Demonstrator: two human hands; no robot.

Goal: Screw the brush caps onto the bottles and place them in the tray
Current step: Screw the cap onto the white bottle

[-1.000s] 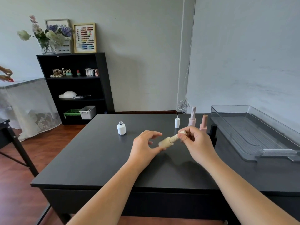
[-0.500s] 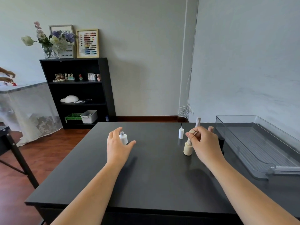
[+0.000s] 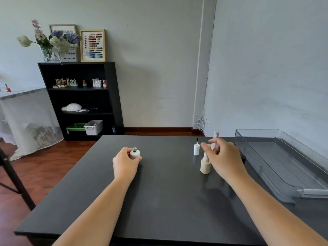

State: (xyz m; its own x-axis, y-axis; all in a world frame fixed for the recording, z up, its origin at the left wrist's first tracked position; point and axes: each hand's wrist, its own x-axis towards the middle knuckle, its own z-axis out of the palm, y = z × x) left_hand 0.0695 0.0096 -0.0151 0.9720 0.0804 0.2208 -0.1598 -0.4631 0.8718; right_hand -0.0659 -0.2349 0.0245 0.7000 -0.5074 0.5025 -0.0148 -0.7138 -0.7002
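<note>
A person's left hand [image 3: 125, 163] wraps its fingers around a small white bottle [image 3: 134, 153], uncapped, standing on the black table [image 3: 159, 201]. To the right, the right hand [image 3: 224, 158] hovers with fingers loosely spread beside a capped beige bottle [image 3: 205, 165], near a white brush cap [image 3: 196, 149]. The clear tray [image 3: 284, 167] lies far right.

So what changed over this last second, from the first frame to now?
The beige bottle, held in both hands a second ago, now stands capped on the table; the right hand has let it go and hovers beside it. The left hand moved out and closed on the uncapped white bottle. The white brush cap and empty tray stayed put.
</note>
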